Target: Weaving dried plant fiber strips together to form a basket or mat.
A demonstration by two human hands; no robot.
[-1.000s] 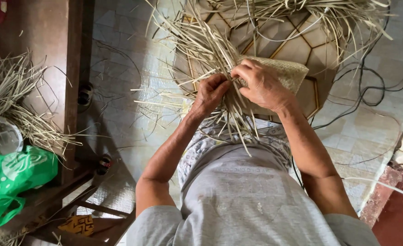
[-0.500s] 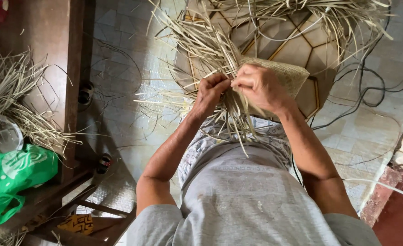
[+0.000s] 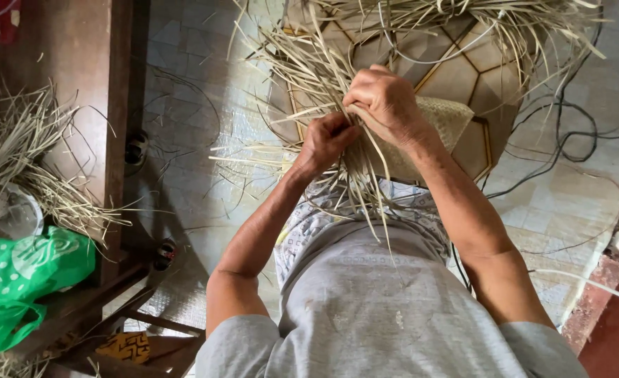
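Observation:
A partly woven straw mat (image 3: 456,119) rests over my lap, with many loose pale straw strips (image 3: 309,63) fanning out from its left edge. My left hand (image 3: 327,140) is closed around a bunch of these strips just below the weave. My right hand (image 3: 386,101) lies over the mat's edge, its fingers pinching strips right beside the left hand. The two hands touch. The fingertips are hidden among the strands.
A dark wooden bench (image 3: 78,105) stands at the left with a heap of dry straw (image 3: 22,154) and a green plastic bag (image 3: 22,276). Black cables (image 3: 575,133) trail over the tiled floor at right. More straw (image 3: 477,21) lies at the top.
Both hands have shifted slightly up and left along the mat's edge and drawn closer together, the right hand now pressing on the strips next to the left.

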